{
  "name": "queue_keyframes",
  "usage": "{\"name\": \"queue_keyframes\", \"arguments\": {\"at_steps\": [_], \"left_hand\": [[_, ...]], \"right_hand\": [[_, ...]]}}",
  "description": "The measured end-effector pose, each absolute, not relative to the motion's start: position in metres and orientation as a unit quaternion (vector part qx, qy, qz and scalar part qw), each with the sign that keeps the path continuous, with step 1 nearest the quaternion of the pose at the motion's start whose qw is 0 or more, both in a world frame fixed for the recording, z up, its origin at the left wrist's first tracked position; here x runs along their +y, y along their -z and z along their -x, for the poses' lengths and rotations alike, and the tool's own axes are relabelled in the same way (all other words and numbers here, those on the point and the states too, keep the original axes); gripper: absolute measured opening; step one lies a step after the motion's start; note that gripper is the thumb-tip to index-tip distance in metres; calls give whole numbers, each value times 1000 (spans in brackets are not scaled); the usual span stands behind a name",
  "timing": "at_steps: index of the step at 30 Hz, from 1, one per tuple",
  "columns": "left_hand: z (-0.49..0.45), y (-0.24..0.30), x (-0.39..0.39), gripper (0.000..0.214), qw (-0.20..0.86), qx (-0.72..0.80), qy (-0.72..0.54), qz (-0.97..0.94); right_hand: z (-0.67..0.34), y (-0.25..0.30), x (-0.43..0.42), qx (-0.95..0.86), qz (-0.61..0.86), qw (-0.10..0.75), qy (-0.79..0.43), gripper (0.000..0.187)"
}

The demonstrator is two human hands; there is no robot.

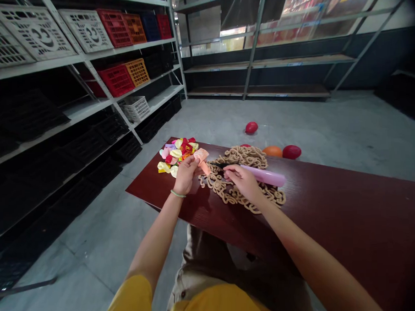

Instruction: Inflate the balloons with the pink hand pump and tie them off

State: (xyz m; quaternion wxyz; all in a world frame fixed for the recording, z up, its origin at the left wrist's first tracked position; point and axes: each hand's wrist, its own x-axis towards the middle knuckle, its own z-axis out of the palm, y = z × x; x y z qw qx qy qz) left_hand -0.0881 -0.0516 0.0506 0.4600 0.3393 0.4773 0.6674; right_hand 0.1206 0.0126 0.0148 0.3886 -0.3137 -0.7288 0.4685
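Left hand (185, 175) pinches a limp, peach-colored balloon (202, 155) between thumb and fingertips near the center of the frame, the balloon extending just to the right of the fingers above the dark red tabletop (350, 199). Close by on the right, the right hand (241, 180) has its fingers curled together around the end of a slim black piece (217, 164), which points left toward the balloon. A glossy pink tube (265, 175) runs rightward from behind the right hand; whether it joins the black piece cannot be told.

Beige coiled strands (226, 191) spread beneath and around the right hand at center frame, while a pile of limp, multicolored balloons (168, 166) sits at the tabletop's far left corner, just beyond the left hand. Past the far edge, 2 red balloons (291, 152) and 1 orange balloon (272, 151) show at upper center right. White crates (39, 36) with smiling faces, along with red crates (115, 29), line the shelving (66, 61) at upper left. A pale green bracelet (178, 194) circles the left wrist.
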Motion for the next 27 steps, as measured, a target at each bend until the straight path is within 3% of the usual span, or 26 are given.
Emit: {"name": "queue_keyframes", "arguments": {"at_steps": [6, 14, 19, 27], "left_hand": [[50, -66, -53, 25, 525, 417, -684, -287], [26, -57, -47, 30, 555, 406, -668, -284], [18, -49, -52, 30, 563, 430, -668, -228], [7, -40, -69, 39, 654, 465, -556, -215]], "right_hand": [[-128, -28, 1, -726, 305, 429, -442, 25], [-136, -48, -6, -811, 234, 458, -278, 10], [-136, -48, -6, -805, 268, 454, -271, 9], [-140, -57, -5, -807, 291, 422, -294, 9]]}}
